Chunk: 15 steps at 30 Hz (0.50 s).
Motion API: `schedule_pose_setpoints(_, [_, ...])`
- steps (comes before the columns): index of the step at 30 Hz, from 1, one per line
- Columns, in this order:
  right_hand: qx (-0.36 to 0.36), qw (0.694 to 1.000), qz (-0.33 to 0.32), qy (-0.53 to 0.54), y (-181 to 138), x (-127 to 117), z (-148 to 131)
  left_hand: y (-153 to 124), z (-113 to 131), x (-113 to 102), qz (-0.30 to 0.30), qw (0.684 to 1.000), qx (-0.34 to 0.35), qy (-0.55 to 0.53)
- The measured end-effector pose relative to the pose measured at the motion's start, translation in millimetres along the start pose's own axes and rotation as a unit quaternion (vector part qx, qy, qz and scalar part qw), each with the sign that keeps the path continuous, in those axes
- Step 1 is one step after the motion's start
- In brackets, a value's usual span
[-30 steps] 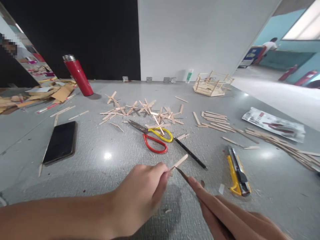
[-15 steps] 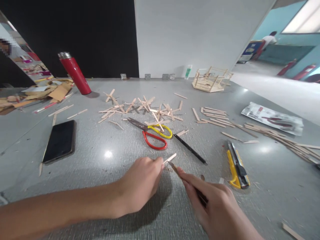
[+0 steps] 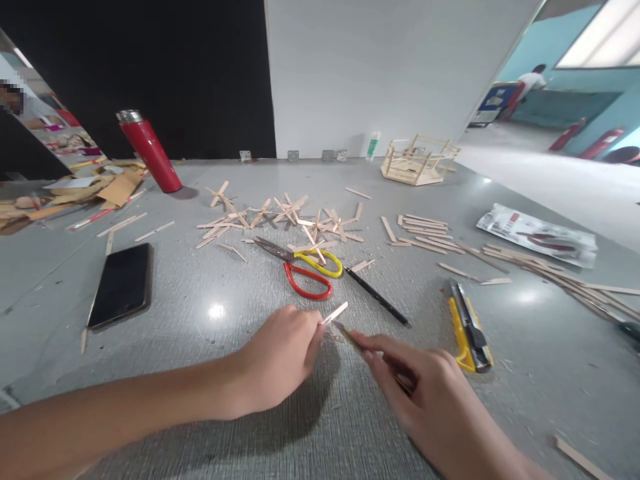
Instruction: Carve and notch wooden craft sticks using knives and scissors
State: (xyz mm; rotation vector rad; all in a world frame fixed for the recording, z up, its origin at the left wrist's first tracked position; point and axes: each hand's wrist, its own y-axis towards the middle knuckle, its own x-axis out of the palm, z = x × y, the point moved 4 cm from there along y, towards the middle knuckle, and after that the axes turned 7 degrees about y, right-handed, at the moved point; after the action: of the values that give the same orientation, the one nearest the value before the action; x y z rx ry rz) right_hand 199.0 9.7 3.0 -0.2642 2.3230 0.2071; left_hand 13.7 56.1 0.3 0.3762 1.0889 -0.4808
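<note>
My left hand [image 3: 280,357] is closed in a pinch on a short wooden stick [image 3: 335,313], whose free end points up and to the right above the grey table [image 3: 210,293]. My right hand [image 3: 430,400] is closed round a thin knife [image 3: 349,335], index finger laid along it, the blade tip touching the stick just beside my left fingertips. Both hands hover low over the near middle of the table.
Red and yellow scissors [image 3: 305,267], a black pencil [image 3: 377,298] and a yellow utility knife [image 3: 465,323] lie just beyond my hands. Several loose sticks [image 3: 280,217] and glued crosses are scattered further back. A phone [image 3: 120,285], red flask [image 3: 147,151] and stick frame [image 3: 417,160] stand around.
My right hand has moved up and left into fuller view, bringing the blade against the stick. The stick has dropped lower and closer to my left fingertips.
</note>
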Motion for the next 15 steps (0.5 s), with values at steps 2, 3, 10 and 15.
schedule_pose_setpoints(2, [-0.095,0.991,0.027,-0.087,-3.7,-4.4,-5.0,2.4,-2.6,-0.6,-0.006,1.0,0.005,-0.017])
schedule_pose_setpoints(3, [-0.147,0.979,0.042,-0.132,-5.9,-6.0,-7.6,3.3,-4.0,-0.7,-0.008,1.0,0.009,-0.026])
schedule_pose_setpoints(10, [-0.203,0.956,0.022,-0.211,-7.8,-3.6,-4.4,4.7,-9.3,1.3,-0.011,0.998,0.013,-0.055])
schedule_pose_setpoints(15, [-0.186,0.966,-0.003,-0.18,-10.0,1.2,-1.9,4.9,-10.1,3.3,-0.01,0.998,0.01,-0.058])
